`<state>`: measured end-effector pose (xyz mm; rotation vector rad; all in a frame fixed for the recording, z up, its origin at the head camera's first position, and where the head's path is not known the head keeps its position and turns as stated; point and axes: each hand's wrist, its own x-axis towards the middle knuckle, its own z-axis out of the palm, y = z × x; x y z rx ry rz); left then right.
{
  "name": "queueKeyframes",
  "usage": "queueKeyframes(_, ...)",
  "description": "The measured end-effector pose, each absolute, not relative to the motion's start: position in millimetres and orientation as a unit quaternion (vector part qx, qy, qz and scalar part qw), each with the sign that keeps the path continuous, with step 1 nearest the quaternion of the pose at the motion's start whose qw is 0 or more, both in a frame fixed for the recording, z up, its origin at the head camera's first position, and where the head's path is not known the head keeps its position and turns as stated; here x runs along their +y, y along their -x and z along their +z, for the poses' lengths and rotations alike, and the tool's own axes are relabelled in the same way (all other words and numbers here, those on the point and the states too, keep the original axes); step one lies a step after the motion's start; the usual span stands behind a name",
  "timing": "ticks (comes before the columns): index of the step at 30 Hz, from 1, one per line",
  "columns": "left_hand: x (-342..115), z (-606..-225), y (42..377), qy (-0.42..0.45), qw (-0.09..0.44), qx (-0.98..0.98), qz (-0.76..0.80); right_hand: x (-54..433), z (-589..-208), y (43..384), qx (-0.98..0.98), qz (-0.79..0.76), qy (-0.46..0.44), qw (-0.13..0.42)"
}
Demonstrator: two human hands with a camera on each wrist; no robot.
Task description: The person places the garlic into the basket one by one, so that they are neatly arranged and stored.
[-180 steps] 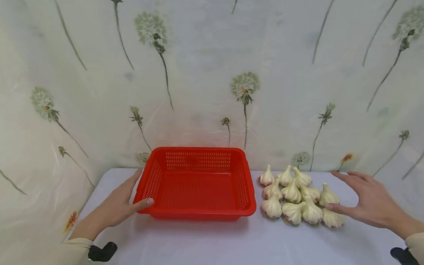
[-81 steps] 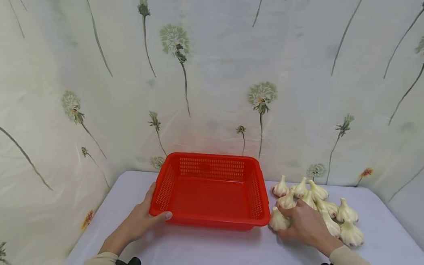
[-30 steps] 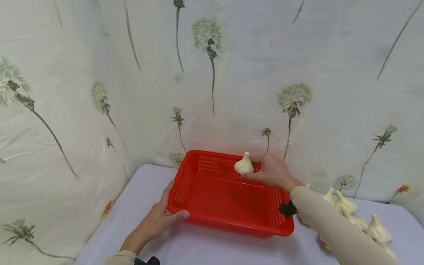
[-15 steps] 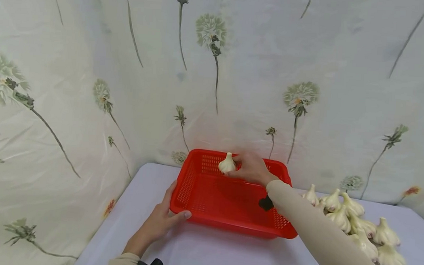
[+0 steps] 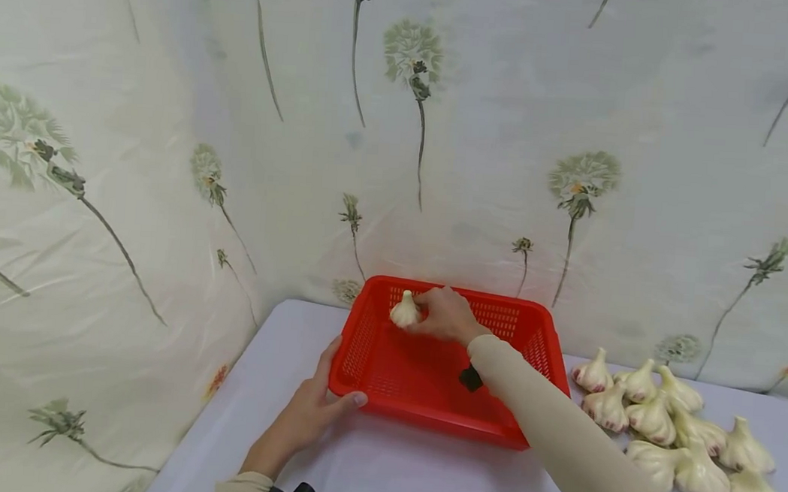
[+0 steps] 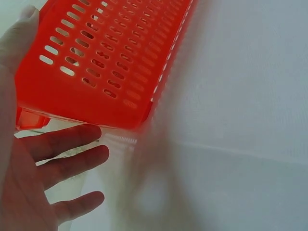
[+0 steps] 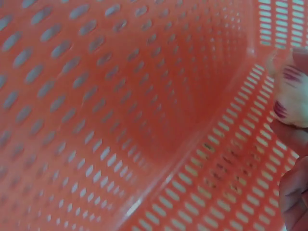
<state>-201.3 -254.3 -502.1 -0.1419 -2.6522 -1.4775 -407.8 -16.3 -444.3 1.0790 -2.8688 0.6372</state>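
Observation:
My right hand (image 5: 447, 315) pinches one garlic bulb (image 5: 403, 313) between thumb and fingers, its stem upward. Hand and bulb are inside the red plastic basket (image 5: 424, 422), low in its far left corner. In the right wrist view the bulb (image 7: 291, 98) shows purple streaks at the right edge, beside the basket's slotted walls (image 7: 192, 159). At the near left corner of the basket my left hand (image 5: 309, 414) rests, thumb on the rim. The left wrist view shows the left hand (image 6: 29, 183) with straight, spread fingers against and below the basket's end wall (image 6: 72, 91).
Several garlic bulbs (image 5: 654, 420) lie in a group on the white-covered table (image 5: 413, 480), right of the basket. A dandelion-print sheet (image 5: 482, 131) hangs close behind the basket and along the left side.
The right hand took a garlic bulb from the group's near left, carried it left over the basket and lowered it into the far left corner. The left hand stayed at the basket; the head view turned right.

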Motion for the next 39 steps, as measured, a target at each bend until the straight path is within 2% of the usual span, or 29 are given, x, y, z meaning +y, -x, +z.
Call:
queueKeyframes(12,-252.6,-503.8,195.6,0.014,0.040,-0.869,-0.493,-36.5,-477.9,414.3,-0.915,0.230,-0.332,-0.017)
queueKeyframes(19,-249.2,-511.6,195.3,-0.009,0.050,-0.868,-0.494,-41.8,-479.3,412.0,-0.913,0.239,-0.329,-0.038)
queueKeyframes(29,-251.2,-513.0,192.8,0.001,0.080,-0.868,-0.491,-47.4,-477.7,412.4,-0.915,0.212,-0.341,-0.036)
queueKeyframes(39,-248.4,-511.4,194.1,-0.011,0.068,-0.867,-0.493,-46.5,-477.6,416.4,-0.930,0.184,-0.318,-0.023)
